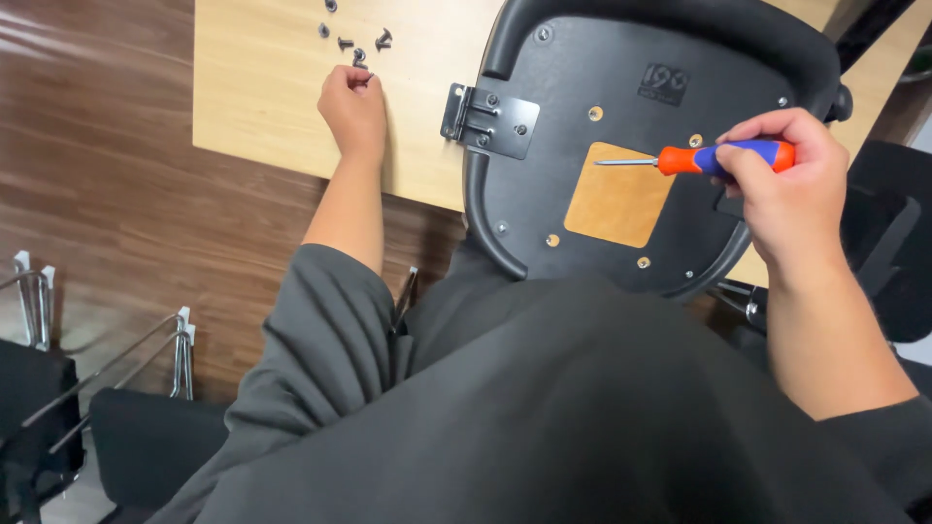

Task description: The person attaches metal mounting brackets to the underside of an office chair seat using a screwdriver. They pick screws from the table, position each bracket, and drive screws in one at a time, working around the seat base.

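1. The left hand [353, 105] rests on the pale wooden table [252, 107], fingers curled down over one of the small dark metal screws [360, 58] scattered just beyond its fingertips; whether a screw is already pinched I cannot tell.
2. The right hand [791, 184] is clenched around the orange-and-blue handle of a slim screwdriver [714, 158], its shaft pointing away from the palm, toward the left hand.
3. Under the screwdriver tip lies the black plastic chair seat shell [621, 116], turned underside up, with a square tan wooden panel [617, 194] just below the tip.
4. A dark metal hinge bracket [488, 120] sits on the shell's edge between the two hands.
5. To do this well, I judge: pick a single screw by its head, keep the rest from rolling off, and hold the screwdriver straight over a hole before pressing.
6. Steadying the shell against the lap would likely stop it tipping.
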